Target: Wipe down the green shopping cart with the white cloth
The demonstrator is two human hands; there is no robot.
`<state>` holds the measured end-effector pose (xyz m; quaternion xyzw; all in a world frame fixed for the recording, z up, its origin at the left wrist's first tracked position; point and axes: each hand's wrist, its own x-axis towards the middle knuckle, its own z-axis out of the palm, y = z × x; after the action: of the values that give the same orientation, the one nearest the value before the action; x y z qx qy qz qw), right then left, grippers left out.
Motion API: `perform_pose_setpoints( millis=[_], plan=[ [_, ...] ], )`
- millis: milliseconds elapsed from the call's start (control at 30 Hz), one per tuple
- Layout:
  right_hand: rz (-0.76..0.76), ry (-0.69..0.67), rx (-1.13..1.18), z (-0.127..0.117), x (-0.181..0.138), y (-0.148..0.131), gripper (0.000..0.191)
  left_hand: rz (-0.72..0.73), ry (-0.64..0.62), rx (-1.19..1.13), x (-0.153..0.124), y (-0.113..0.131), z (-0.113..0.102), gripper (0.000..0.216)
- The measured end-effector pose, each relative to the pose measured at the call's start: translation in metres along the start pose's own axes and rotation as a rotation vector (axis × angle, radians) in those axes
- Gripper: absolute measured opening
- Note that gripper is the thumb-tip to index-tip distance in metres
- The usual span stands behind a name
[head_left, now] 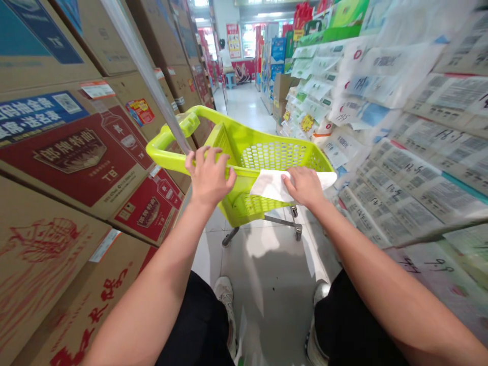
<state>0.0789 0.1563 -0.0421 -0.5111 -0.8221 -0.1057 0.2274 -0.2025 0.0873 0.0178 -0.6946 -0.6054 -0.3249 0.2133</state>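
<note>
A lime-green plastic shopping cart (251,131) with perforated walls stands crosswise just in front of me. My left hand (210,175) grips its near rim, fingers curled over the edge close to a slanting metal pole (147,76). A white cloth (271,184) is draped over the same rim farther right. On it lies my right hand (304,185), closed around cloth and edge together, with some fingertips hidden behind the rim. Through its openings I see nothing lying in the visible part of the cart.
Stacked cardboard cartons (72,152) wall the left side. Packs of paper tissue (412,168) with handwritten prices line the right. Cart wheels (298,231) rest on the tiled floor (263,269) by my shoes. Far down the aisle, a person (224,55) is near a blue stool (231,80).
</note>
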Motion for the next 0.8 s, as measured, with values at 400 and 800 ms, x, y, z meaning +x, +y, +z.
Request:
perform_pose_setpoints(
  millis=[400, 800],
  plan=[
    [0.213, -0.007, -0.046, -0.003, -0.003, 0.007, 0.051, -0.166, 0.459, -0.192, -0.006, -0.022, 0.003, 0.054],
    [-0.065, 0.129, 0.109, 0.008, 0.01, -0.073, 0.049, -0.198, 0.354, -0.14, 0.002, -0.019, 0.002, 0.053]
  ],
)
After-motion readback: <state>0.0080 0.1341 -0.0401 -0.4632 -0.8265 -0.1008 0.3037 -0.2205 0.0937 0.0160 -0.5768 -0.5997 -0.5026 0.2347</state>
